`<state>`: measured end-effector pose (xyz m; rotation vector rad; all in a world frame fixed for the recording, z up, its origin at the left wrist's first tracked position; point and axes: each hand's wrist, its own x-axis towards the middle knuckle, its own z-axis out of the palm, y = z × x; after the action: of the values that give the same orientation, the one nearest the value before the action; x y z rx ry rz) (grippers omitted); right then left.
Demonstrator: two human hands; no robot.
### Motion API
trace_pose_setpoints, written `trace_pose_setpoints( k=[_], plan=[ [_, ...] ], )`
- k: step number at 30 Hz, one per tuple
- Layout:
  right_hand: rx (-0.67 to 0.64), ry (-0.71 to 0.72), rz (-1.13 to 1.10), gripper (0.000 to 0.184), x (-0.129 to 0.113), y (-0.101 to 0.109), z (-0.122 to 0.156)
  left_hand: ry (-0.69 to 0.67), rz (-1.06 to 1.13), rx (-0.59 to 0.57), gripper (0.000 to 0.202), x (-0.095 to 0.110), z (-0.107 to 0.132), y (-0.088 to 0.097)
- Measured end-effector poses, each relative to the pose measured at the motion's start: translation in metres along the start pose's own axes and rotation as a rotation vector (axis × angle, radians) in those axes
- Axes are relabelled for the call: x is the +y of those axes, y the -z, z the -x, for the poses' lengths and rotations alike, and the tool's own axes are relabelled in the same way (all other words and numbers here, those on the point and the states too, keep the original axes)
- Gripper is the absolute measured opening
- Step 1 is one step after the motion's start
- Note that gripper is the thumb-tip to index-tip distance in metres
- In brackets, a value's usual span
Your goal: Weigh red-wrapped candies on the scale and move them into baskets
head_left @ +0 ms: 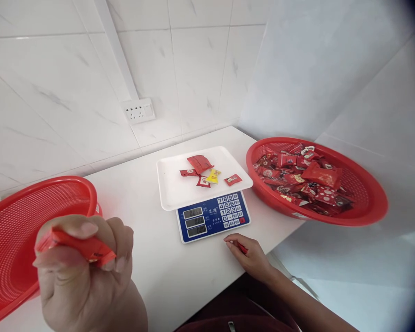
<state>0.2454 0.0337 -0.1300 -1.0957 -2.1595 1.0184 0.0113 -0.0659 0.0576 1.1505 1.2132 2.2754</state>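
Observation:
My left hand is raised close to the camera at the lower left, fingers curled round a red packet. My right hand rests on the white table just in front of the scale, fingers closed on a small red item that I cannot make out. The blue-faced digital scale carries a white tray with several small red candy packets and one yellow one.
A red mesh basket full of red wrapped candies stands at the right. Another red mesh basket, with nothing visible inside, sits at the left behind my left hand. White tiled walls with a socket close the corner.

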Motion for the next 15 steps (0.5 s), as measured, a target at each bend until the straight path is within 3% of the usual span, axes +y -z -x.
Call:
trace_pose_setpoints(
  k=[3, 6, 8, 9, 11, 13, 15],
  plan=[
    [0.009, 0.017, 0.011, 0.025, 0.001, -0.002, 0.000, -0.076, 0.043, -0.018, 0.009, -0.005, 0.006, 0.004],
    [0.008, 0.027, 0.006, 0.026, 0.002, -0.004, 0.000, -0.059, 0.095, 0.041, 0.015, -0.009, 0.011, 0.009],
    [-0.002, 0.017, -0.009, 0.026, 0.002, -0.004, 0.000, -0.076, 0.109, -0.004, 0.019, -0.010, 0.010, 0.010],
    [-0.007, 0.001, -0.027, 0.026, 0.001, -0.003, 0.000, -0.104, 0.091, -0.080, 0.020, -0.009, 0.009, 0.010],
    [-0.040, -0.052, -0.123, 0.026, -0.004, -0.001, 0.000, -0.111, -0.063, -0.359, 0.019, -0.009, 0.007, 0.006],
    [-0.124, -0.099, -0.336, 0.031, -0.012, 0.002, 0.000, -0.011, -0.383, -0.704, 0.012, -0.011, 0.008, -0.005],
    [-0.206, -0.095, -0.596, 0.046, -0.025, 0.006, 0.001, 0.155, -0.732, -0.973, 0.027, -0.020, 0.014, -0.021]
  ],
)
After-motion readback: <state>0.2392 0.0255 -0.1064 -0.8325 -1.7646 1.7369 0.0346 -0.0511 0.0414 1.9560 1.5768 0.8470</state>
